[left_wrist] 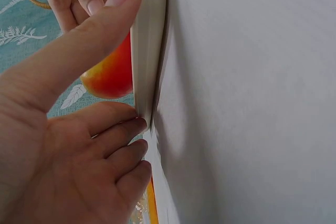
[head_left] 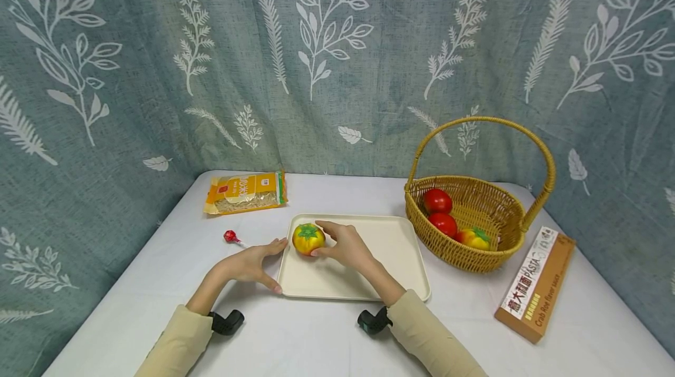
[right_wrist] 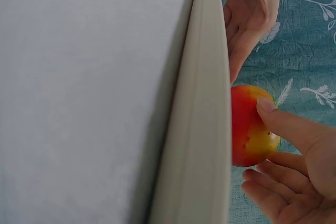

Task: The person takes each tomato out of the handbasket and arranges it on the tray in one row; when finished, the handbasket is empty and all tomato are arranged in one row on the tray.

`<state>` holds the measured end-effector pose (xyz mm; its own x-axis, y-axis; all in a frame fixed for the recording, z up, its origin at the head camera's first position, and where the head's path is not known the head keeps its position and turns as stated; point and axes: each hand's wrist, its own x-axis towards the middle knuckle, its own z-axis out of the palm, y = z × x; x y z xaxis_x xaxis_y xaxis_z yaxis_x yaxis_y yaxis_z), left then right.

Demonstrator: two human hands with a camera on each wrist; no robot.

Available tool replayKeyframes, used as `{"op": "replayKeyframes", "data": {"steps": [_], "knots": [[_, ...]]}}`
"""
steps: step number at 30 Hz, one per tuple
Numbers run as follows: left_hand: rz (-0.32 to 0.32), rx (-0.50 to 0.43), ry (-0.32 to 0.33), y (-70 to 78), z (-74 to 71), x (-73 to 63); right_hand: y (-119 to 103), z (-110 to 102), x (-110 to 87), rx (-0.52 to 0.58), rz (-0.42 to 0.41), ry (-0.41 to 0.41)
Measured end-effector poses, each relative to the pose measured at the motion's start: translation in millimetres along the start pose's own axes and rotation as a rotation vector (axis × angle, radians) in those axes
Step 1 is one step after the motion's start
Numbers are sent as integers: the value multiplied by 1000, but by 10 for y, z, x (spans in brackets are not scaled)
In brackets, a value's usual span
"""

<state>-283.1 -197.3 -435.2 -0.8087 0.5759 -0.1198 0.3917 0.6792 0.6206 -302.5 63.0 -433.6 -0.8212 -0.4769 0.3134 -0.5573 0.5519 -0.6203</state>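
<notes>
A yellow-and-red persimmon with a green leafy top sits at the left end of a cream tray. My right hand holds the fruit from its right side, thumb and forefinger on it; the right wrist view shows the thumb lying over the persimmon. At the tray's left edge is my left hand, its thumb by the near corner and its fingertips further back. In the left wrist view, the thumb and fingertips of the left hand touch the tray's rim, spread apart.
A wicker basket with a tall handle holds two red fruits and another persimmon. Right of it lies a pasta box. A bag of grain lies at the back left, with a red lollipop nearer the left hand.
</notes>
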Motion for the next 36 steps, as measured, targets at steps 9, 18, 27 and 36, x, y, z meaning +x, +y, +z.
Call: {"op": "replayKeyframes", "data": {"steps": [9,18,27,36], "knots": [[-6,6,-3,-15,5,12,-31,-121,9,-7,-11,8],[-8,-8,-4,-11,2,10,-68,-327,6,-13,6,13],[-21,0,-2,-4,6,9,-20,-603,-38,-83,17,29],[-24,-5,0,23,4,-9,46,-894,-114,-158,34,54]]}}
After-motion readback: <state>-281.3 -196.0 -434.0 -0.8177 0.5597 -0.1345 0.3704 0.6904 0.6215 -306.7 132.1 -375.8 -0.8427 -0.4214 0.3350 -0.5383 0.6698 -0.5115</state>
